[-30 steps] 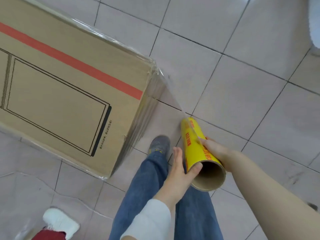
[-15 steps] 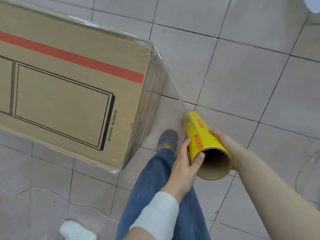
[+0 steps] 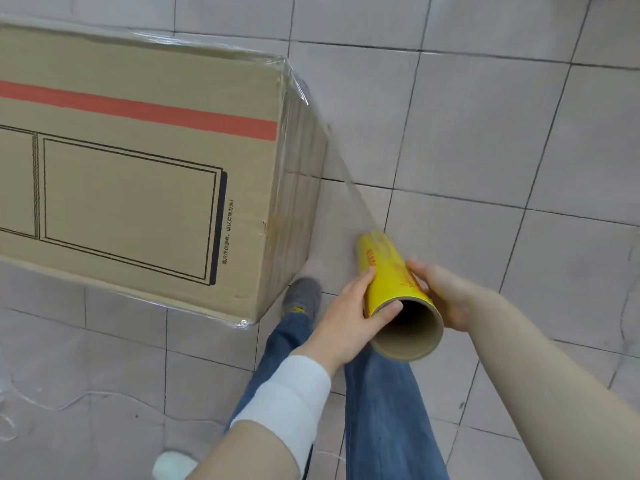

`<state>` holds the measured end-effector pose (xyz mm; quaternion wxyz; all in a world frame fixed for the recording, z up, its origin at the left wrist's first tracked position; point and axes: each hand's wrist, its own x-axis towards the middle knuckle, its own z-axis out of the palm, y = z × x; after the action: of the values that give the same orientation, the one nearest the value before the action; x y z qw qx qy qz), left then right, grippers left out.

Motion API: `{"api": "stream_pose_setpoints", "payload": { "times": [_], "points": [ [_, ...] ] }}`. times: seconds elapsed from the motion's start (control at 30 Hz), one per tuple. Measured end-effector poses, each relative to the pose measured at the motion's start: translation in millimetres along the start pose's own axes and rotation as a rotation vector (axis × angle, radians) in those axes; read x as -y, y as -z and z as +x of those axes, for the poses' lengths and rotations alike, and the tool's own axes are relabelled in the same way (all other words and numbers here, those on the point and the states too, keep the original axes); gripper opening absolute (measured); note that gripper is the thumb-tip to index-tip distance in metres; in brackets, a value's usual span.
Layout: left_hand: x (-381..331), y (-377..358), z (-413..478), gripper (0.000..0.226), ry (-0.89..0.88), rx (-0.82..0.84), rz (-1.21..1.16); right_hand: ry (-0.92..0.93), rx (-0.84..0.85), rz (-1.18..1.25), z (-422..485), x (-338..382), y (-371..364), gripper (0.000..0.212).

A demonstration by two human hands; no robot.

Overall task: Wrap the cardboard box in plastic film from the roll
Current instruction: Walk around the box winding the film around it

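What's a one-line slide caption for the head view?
Left hand and right hand hold the film roll near the cardboard box, plastic film stretched from its corner to the roll.

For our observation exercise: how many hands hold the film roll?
2: the left hand on the left of the roll, the right hand on its right.

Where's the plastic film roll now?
In the head view the yellow film roll sits lower right of centre, held between the left hand and right hand, past the right end of the cardboard box.
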<state>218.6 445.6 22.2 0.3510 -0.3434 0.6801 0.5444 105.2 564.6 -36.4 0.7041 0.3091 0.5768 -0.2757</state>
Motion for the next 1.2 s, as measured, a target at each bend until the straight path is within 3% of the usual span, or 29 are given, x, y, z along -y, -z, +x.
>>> {"api": "stream_pose_setpoints", "payload": {
  "times": [0.1,0.23,0.37,0.53,0.7,0.8,0.93,1.03,1.2],
  "points": [
    [23.5,-5.2,-14.6,0.078,0.025,-0.045,-0.133,0.030,-0.045,0.089,0.3,-22.1,-8.6,0.050],
    [53.0,-24.7,-27.3,0.059,0.112,-0.021,-0.338,-0.005,0.018,0.250,0.0,-45.7,-34.3,0.050],
    [70.5,-23.8,-37.7,0.062,0.164,0.081,-0.247,-0.004,0.000,0.258,10.3,-60.7,-47.8,0.049],
    [63.8,-6.8,-50.8,0.091,0.098,0.127,-0.072,0.058,-0.047,0.059,14.4,-71.1,-73.1,0.048],
    [75.8,-3.1,-45.5,0.073,0.019,0.078,0.057,0.016,-0.053,0.102,7.8,-81.1,-74.0,0.052],
    [99.7,-12.6,-63.4,0.071,0.039,0.026,-0.140,0.095,-0.129,0.126,10.2,-101.1,-72.9,0.049],
    [120.9,-37.0,-81.8,0.057,0.123,-0.074,-0.323,0.043,-0.041,0.293,8.8,-115.0,-93.6,0.052],
    [130.8,-29.2,-90.8,0.050,0.177,0.011,-0.175,0.094,-0.057,0.243,8.6,-116.0,-108.4,0.048],
    [135.9,1.0,-80.3,0.078,0.083,0.158,0.077,0.045,-0.073,0.160,20.9,-126.5,-131.4,0.047]
  ]
}}
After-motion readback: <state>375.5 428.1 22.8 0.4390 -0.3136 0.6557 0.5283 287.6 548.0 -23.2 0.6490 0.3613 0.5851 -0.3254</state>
